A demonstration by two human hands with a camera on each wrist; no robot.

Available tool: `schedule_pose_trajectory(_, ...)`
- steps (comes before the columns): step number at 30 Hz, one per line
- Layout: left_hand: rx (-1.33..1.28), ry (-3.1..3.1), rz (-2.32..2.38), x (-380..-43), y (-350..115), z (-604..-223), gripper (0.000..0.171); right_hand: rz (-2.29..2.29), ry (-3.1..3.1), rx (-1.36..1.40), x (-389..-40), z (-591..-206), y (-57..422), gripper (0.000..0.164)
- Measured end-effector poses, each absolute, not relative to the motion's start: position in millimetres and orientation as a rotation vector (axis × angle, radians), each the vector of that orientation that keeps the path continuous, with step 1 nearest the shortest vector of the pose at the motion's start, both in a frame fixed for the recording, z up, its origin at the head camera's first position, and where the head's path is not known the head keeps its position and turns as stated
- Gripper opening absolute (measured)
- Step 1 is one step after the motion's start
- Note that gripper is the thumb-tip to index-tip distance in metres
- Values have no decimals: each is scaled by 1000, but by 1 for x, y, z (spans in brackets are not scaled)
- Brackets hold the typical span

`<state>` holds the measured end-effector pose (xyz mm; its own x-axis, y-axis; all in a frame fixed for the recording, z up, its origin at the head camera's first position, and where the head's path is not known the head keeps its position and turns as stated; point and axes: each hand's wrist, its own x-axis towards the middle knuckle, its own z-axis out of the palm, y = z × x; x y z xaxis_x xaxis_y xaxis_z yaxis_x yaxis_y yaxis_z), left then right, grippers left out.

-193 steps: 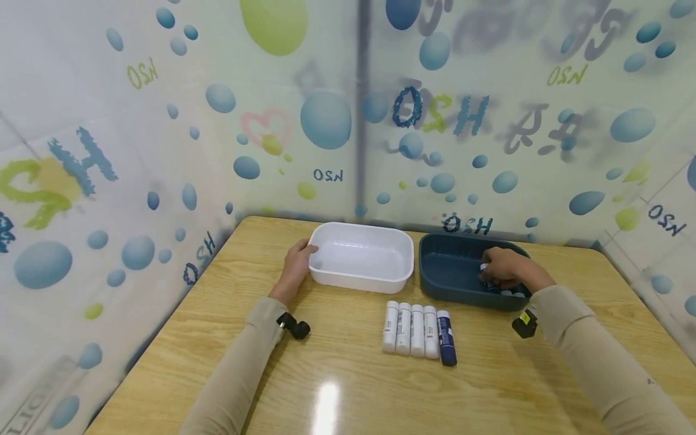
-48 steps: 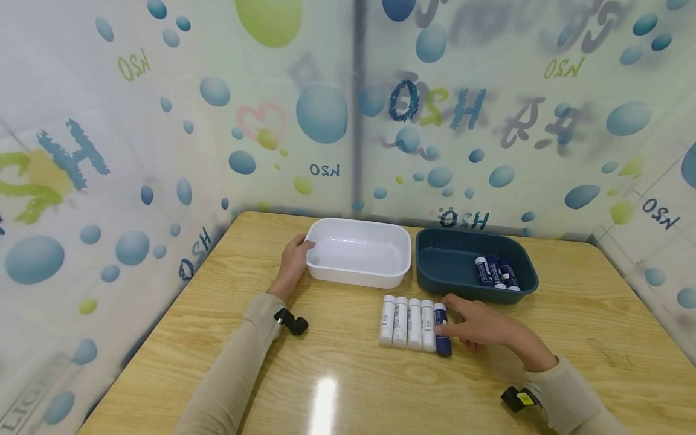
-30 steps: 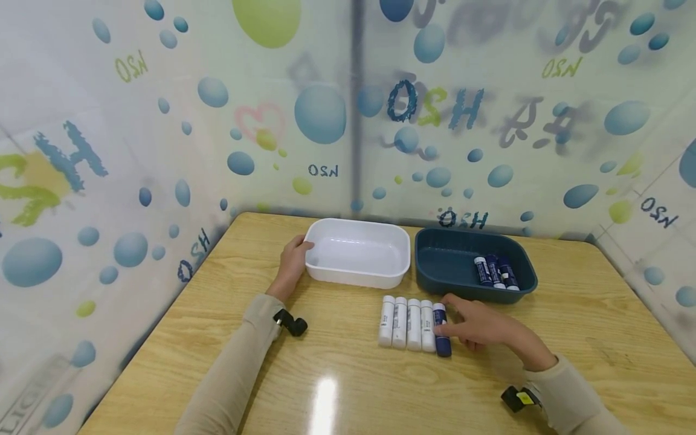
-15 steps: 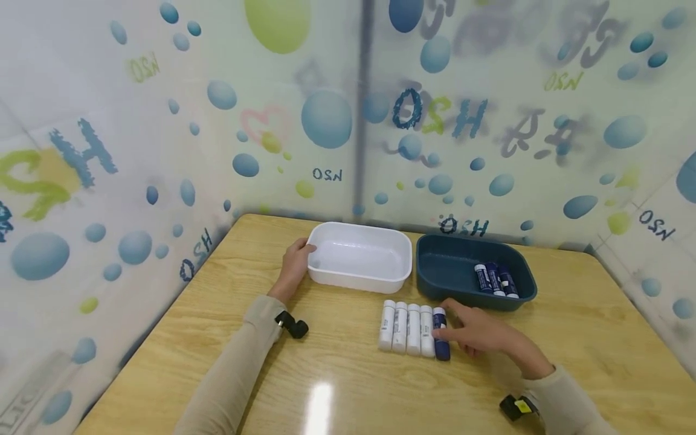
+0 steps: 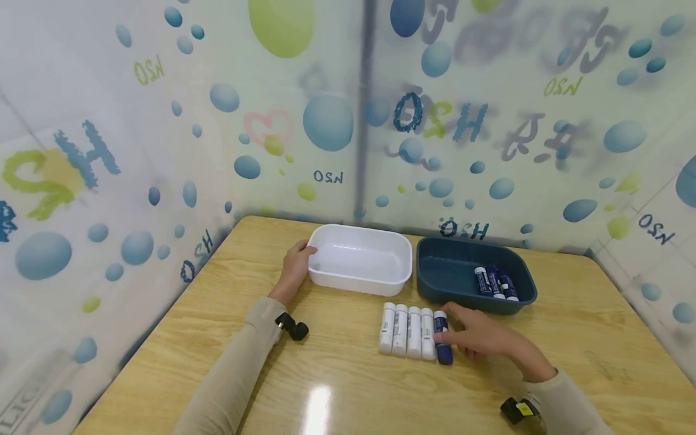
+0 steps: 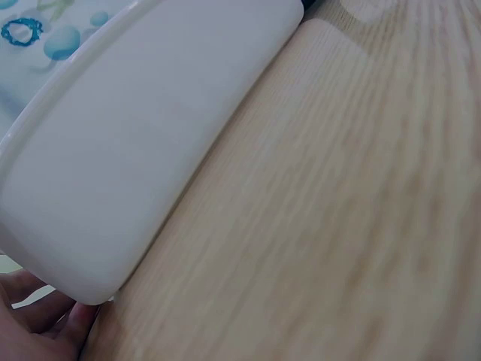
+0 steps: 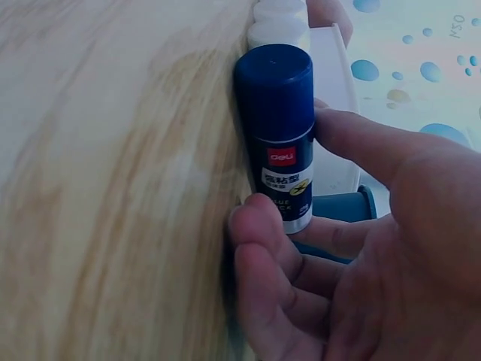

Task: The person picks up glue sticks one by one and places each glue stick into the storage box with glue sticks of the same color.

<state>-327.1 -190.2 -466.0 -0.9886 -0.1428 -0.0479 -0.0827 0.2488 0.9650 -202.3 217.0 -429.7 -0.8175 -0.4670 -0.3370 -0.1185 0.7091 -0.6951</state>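
My left hand (image 5: 296,264) grips the left end of a white plastic tray (image 5: 361,283), thumb over its rim; in the left wrist view its fingertips show at the tray's lower corner. My right hand (image 5: 483,332) lies at a navy glue stick (image 5: 444,354), the rightmost of a row on the table. The right wrist view shows the thumb (image 7: 361,143) against the side of this glue stick (image 7: 282,101), the index finger at its white end, and the other fingers curled beside it. Several white glue sticks (image 5: 414,332) lie side by side to its left.
Right of the white tray stands a dark teal tray (image 5: 462,300), with three navy glue sticks (image 5: 493,283) at its right end. Both trays stand near the back of the wooden table (image 5: 348,386), close to a patterned curtain (image 5: 326,199).
Earlier my right hand was inside the dark tray at the glue sticks; it has come out to the navy stick in the row and stayed there. My left hand keeps its grip.
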Motion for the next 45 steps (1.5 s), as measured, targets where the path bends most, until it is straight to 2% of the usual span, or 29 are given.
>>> schedule_pose_trajectory(8,214,-2432,-1895,-329,-192,-465,53,-930,2422,-469,-204,-426,218,64)
schedule_pose_trajectory(17,219,-2441,-1900,-328,-192,-468,52,-959,2411,-523,-204,-430,220,58)
schedule_pose_trajectory(45,219,-2437,-1909,-326,-190,-465,50,-1058,2300,-505,-203,-425,220,56)
